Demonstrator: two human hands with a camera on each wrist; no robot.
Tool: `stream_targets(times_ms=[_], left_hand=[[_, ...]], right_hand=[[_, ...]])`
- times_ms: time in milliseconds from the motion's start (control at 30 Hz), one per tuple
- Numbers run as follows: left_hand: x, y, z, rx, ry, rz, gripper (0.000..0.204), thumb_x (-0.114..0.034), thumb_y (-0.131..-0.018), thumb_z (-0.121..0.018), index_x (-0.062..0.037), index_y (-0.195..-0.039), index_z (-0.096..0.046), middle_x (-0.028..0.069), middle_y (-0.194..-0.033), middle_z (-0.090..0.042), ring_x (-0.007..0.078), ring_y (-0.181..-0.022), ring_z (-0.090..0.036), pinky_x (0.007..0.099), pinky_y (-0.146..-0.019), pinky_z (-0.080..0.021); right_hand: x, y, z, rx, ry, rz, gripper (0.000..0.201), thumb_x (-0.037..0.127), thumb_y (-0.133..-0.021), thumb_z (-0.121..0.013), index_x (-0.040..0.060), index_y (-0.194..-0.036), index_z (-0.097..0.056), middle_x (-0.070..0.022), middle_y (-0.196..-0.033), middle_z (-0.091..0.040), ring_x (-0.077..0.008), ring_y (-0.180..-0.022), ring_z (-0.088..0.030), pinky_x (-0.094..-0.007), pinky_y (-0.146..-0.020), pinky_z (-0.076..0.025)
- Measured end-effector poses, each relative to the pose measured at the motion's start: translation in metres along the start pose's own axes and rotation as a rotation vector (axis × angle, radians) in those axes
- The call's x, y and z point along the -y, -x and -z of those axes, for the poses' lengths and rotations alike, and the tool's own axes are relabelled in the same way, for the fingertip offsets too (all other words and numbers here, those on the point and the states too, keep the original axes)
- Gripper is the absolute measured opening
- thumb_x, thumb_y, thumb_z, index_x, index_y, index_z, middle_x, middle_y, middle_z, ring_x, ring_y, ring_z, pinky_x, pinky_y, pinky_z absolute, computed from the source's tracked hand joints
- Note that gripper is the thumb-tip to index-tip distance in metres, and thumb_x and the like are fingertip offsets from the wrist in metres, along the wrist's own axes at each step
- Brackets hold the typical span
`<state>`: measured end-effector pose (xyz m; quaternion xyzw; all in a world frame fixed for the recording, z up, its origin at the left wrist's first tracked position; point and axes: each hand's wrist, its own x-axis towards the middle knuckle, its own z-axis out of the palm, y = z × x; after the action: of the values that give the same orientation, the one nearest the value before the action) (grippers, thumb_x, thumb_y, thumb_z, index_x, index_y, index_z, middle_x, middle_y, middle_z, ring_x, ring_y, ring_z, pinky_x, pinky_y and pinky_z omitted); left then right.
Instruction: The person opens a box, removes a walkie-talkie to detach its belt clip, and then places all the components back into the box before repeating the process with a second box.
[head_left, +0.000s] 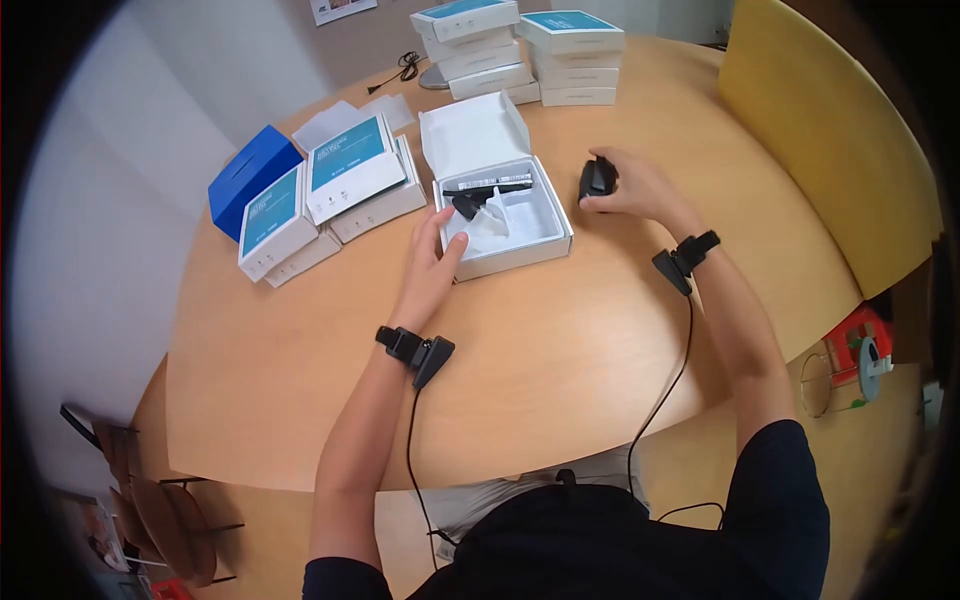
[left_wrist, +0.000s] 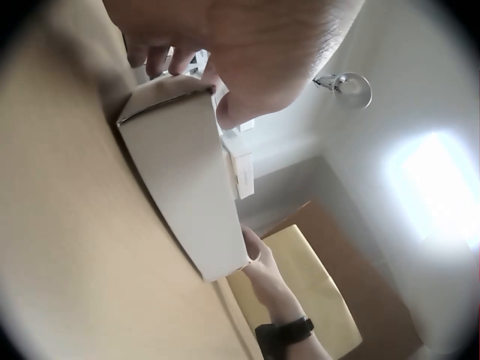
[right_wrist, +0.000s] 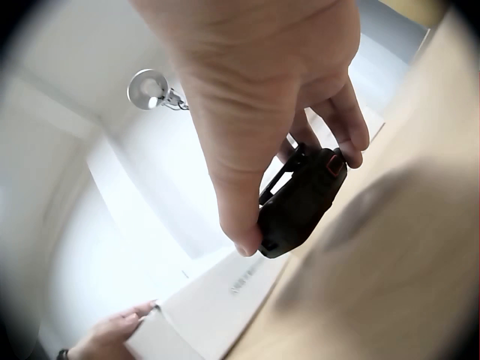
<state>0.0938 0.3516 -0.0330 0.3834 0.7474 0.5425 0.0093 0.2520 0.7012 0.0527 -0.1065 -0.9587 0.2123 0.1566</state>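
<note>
An open white box (head_left: 515,262) stands on the table with its lid raised at the back; a black item and clear plastic lie in its tray. My left hand (head_left: 432,272) grips the box's left front corner, thumb over the rim; the left wrist view shows that hand (left_wrist: 247,60) against the box side (left_wrist: 184,172). To the right of the box, my right hand (head_left: 640,187) holds a small black device (head_left: 597,179) between thumb and fingers. In the right wrist view the device (right_wrist: 300,206) has a clip-like part and a red-outlined mark, close above the table.
White-and-teal boxes (head_left: 350,170) and a blue box (head_left: 253,178) stand at the left. Two stacks of similar boxes (head_left: 578,75) stand at the back, beside a black cable (head_left: 406,66). A yellow chair back (head_left: 835,140) borders the table's right side.
</note>
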Motion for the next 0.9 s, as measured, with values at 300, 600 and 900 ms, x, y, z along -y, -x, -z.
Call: stream_targets(times_ms=[300, 600, 900], left_hand=[[0.015, 0.007, -0.013, -0.022, -0.016, -0.039, 0.048, -0.022, -0.11, -0.059, -0.0012, -0.153, -0.051, 0.0168, -0.154, -0.053, 0.0285, -0.148, -0.046, 0.0386, -0.124, -0.034], [-0.008, 0.014, -0.008, -0.078, 0.255, 0.13, 0.046, -0.022, -0.112, -0.055, -0.0042, -0.154, -0.05, 0.0092, -0.14, -0.058, 0.0184, -0.127, -0.054, 0.034, -0.111, -0.043], [-0.003, 0.015, -0.011, -0.084, 0.261, 0.129, 0.047, -0.019, -0.112, -0.05, -0.0043, -0.156, -0.045, 0.0091, -0.138, -0.056, 0.0182, -0.124, -0.054, 0.0344, -0.11, -0.044]], right_hand=[[-0.024, 0.01, -0.013, 0.032, -0.048, -0.001, 0.102, 0.059, -0.08, -0.086, 0.0036, -0.158, -0.051, -0.0208, -0.148, -0.064, -0.0367, -0.134, -0.063, -0.0425, -0.113, -0.051], [0.032, -0.016, -0.002, -0.158, -0.043, 0.19, 0.018, 0.015, -0.102, -0.073, -0.0022, -0.106, -0.075, -0.0152, -0.114, -0.077, -0.0298, -0.106, -0.074, -0.0398, -0.093, -0.058], [0.128, -0.067, -0.071, 0.128, -0.176, 0.359, 0.02, 0.016, -0.096, -0.077, -0.0012, -0.107, -0.078, -0.0165, -0.096, -0.08, -0.0302, -0.089, -0.077, -0.0392, -0.08, -0.06]])
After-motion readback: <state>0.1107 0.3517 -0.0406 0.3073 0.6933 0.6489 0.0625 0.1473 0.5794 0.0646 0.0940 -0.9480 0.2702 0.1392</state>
